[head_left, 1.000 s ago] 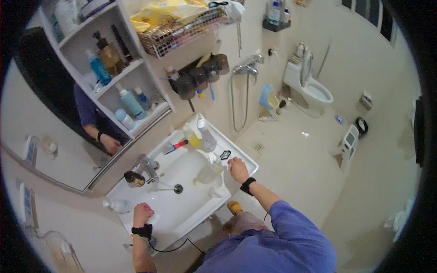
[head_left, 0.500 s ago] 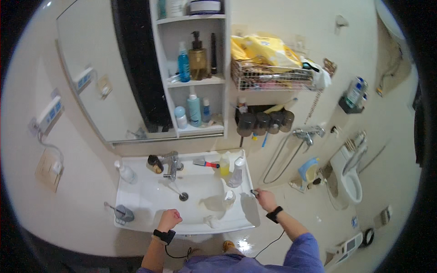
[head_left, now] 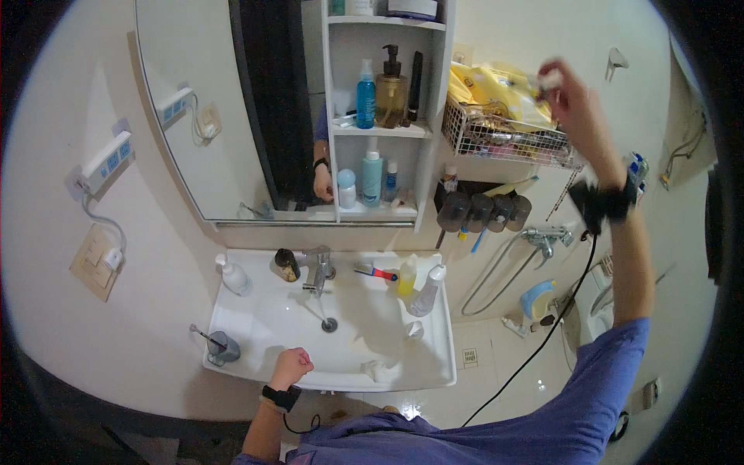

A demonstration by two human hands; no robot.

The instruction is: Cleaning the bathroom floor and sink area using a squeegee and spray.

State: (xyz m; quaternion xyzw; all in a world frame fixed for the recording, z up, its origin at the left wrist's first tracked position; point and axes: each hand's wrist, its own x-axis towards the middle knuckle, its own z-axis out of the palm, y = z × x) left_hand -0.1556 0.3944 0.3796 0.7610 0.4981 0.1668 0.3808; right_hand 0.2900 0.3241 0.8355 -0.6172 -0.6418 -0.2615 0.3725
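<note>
My left hand is curled into a fist over the front rim of the white sink, and nothing shows in it. My right hand is raised high at the right, beside the wire basket. Its fingers are pinched, partly blurred, around a small dark thing I cannot make out. Yellow packages fill the basket next to my right fingertips. In the sink lie a crumpled white piece and a small clear object.
Along the sink's back stand a faucet, a brush with a red handle, a yellow bottle and a clear pump bottle. A grey cup stands at the left corner. Dark cups hang below the basket; a shelf holds bottles.
My right hand has risen from the sink's right edge to the wire basket, with its wrist cable trailing. The left hand stays closed over the front rim. The view has shifted slightly.
</note>
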